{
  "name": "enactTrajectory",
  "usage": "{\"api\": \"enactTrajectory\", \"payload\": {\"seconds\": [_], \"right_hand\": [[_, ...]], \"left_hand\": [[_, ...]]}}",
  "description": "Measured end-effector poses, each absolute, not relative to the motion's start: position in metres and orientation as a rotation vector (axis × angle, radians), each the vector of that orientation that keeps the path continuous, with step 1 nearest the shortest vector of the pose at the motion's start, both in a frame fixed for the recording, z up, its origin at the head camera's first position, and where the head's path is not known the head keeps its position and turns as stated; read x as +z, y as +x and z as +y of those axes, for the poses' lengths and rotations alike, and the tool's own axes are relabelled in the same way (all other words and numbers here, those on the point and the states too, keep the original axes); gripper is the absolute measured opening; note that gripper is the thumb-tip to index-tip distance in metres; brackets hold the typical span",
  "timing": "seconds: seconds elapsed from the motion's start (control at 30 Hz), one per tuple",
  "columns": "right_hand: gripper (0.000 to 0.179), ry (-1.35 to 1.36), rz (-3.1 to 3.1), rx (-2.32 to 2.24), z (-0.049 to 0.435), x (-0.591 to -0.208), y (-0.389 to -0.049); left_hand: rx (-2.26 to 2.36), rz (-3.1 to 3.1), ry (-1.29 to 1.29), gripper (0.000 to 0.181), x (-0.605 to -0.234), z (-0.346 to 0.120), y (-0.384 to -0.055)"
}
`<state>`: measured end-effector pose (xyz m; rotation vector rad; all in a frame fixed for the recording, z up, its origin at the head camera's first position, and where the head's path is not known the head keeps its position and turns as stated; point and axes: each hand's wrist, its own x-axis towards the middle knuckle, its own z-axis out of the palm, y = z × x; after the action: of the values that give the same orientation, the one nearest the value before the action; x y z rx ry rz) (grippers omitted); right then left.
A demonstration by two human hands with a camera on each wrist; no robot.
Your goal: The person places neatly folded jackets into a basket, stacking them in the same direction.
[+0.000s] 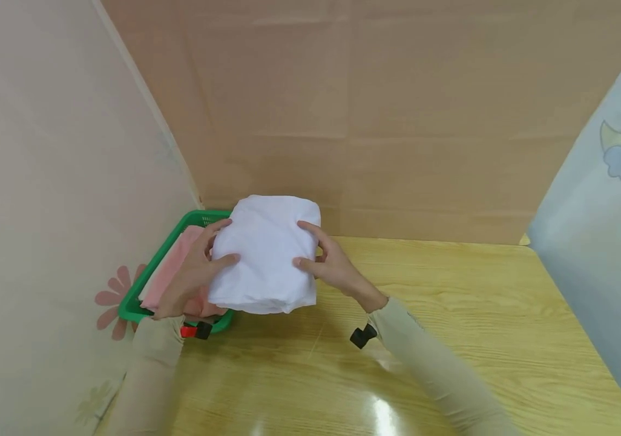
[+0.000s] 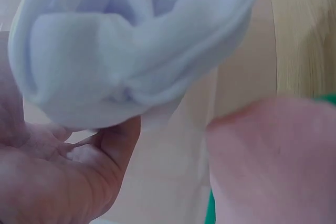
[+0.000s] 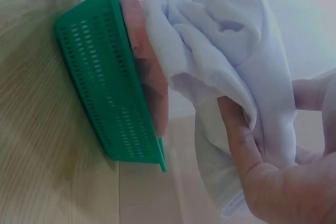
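A folded bundle of white cloth (image 1: 267, 254) is held up between both hands, in the air above the table and just right of the basket. My left hand (image 1: 196, 266) grips its left side, thumb on top. The right hand (image 1: 338, 260) grips the opposite side, with its thumb and a finger showing on the upper face. In the right wrist view, the underside of the white cloth (image 3: 220, 51) shows loose folds, and fingers of the right hand (image 3: 283, 182) reach beneath it. The left wrist view shows the left hand (image 2: 68, 171) against the bundle's lower edge.
A green plastic basket (image 1: 149, 281) stands at the left against the patterned wall covering, with folded pink cloth (image 1: 180, 254) inside. Brown paper (image 1: 397, 121) lines the back. The wooden tabletop (image 1: 452, 303) stretches to the right, and another patterned covering (image 1: 604, 242) borders that side.
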<state>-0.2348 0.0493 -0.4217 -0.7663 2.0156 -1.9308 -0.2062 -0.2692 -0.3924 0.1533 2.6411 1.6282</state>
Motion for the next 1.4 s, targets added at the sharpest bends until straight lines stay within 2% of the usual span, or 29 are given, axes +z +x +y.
{"api": "enactTrajectory", "payload": {"seconds": [0.23,0.57,1.03,1.4], "right_hand": [[0.078,-0.768,1.997,-1.931,0.023,-0.419,-0.236],[0.077,-0.766,1.998,-1.904,-0.005,-0.406,-0.240],[0.082,-0.754,1.934,-1.823,-0.046,-0.405,-0.253],[0.080,-0.740,2.036,-1.807,-0.079,-0.406,-0.256]], "left_hand": [[1.599,2.738,0.146,0.081,-0.390,-0.293,-0.202],[1.831,2.525,0.063,0.079,-0.383,-0.316,-0.201],[1.749,2.577,-0.050,0.076,-0.388,-0.362,-0.217],[1.620,2.649,-0.076,0.076,-0.382,-0.388,-0.223]]}}
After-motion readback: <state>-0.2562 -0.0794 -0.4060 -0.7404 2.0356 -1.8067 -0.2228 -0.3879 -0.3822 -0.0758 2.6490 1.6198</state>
